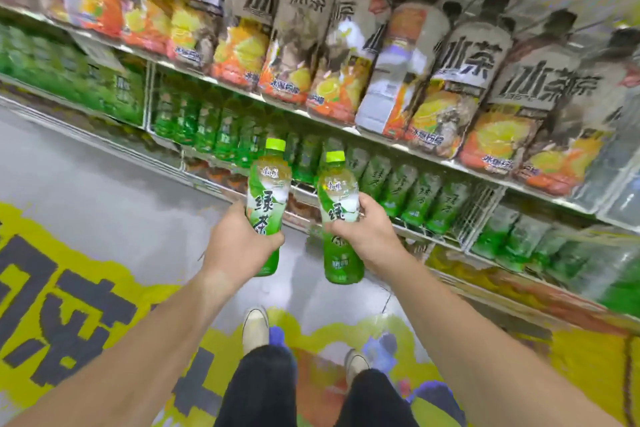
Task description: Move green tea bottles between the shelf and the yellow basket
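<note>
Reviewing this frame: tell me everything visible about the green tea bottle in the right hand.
The green tea bottle is clear plastic with a lime-green cap on, amber tea at the shoulder and a green-and-white wrap printed with dark characters. It is held roughly upright in the air before the shelf, gripped round its middle by the right hand; nothing else touches it.

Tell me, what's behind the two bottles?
A row of green tea bottles on the shelf stands behind the left bottle and right bottle. Those two cover part of the row, hidden from view.
</note>
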The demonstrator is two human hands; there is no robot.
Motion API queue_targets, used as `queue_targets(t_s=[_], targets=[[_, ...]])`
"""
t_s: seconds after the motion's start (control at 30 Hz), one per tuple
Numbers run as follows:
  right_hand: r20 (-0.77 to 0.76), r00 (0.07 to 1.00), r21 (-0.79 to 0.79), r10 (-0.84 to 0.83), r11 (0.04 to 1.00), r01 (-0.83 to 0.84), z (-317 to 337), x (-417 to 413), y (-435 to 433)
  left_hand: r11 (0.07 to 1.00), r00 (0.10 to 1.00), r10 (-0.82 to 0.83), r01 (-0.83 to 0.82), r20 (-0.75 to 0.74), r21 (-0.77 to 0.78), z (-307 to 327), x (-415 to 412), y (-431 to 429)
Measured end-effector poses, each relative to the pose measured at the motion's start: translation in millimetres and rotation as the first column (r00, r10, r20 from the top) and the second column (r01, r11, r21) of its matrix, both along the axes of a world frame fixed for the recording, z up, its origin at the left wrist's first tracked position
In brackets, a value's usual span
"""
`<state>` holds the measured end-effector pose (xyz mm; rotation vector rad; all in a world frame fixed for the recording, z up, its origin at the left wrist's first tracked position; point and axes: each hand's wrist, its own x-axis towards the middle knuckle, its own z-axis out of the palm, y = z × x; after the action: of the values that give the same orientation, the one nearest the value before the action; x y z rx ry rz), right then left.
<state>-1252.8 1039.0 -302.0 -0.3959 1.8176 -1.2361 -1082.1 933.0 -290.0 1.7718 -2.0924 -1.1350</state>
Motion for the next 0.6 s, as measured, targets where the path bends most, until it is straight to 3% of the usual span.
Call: queue_targets(t_s=[0.23,0.6], targets=[[0.035,0.972,0.043,-0.233,0.972,0.232,-80.1,-11.1,-24.5,0.979,0.978,-0.206,0.206,0.026,0.007,-81.9,-29.9,-56.3],[-0.006,0.93,0.041,-0.367,0.93,0.366,-188.7,-88.5,-50.2,0.949,0.945,-0.314,0.308,-0.087,-0.072,-198.5,-135.6,-96.0]])
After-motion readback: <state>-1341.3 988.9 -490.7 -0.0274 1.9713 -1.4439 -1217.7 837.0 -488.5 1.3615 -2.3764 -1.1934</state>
